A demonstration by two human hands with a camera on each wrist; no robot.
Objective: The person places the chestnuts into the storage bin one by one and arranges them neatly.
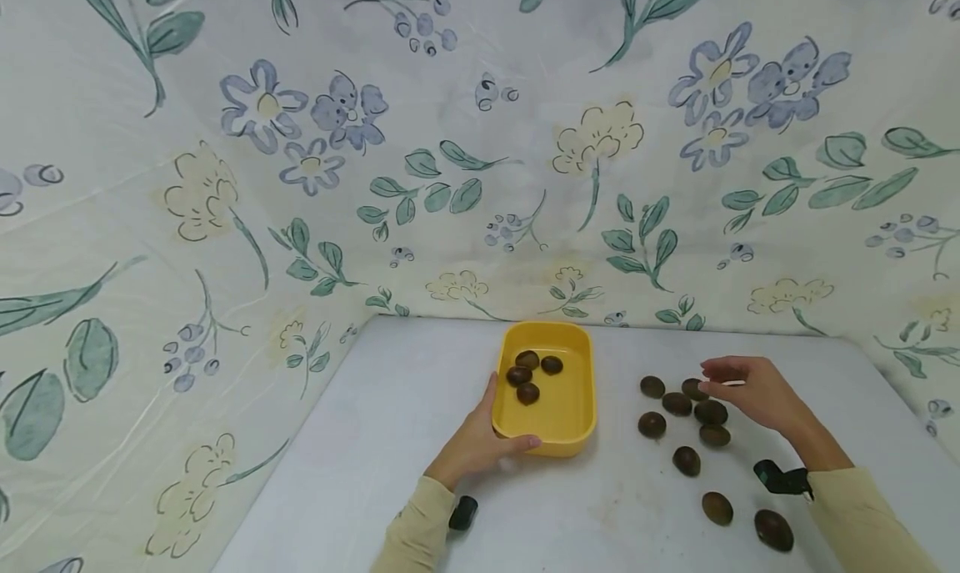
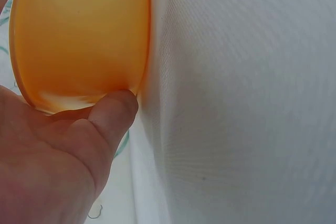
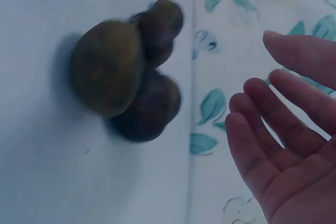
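A yellow plastic tray (image 1: 570, 423) stands on the table with several dark brown, egg-shaped fruits (image 1: 528, 394) in its left part. My left hand (image 1: 480, 438) grips the tray's near left corner, thumb along the near wall and fingers against the left side. In the left wrist view the tray's outer wall (image 2: 79, 35) shows beside the hand. My right hand (image 1: 761, 394) is over the far right of a loose group of the same fruits (image 1: 711, 413), fingers loosely bent and holding nothing. The right wrist view shows the fingers apart from the clustered fruits (image 3: 107, 69).
More loose fruits lie nearer the table's front, among them a large one (image 1: 773, 530) near the right sleeve. The white tabletop (image 1: 360, 439) meets a flower-patterned cloth (image 1: 480, 223) at its back and left edges.
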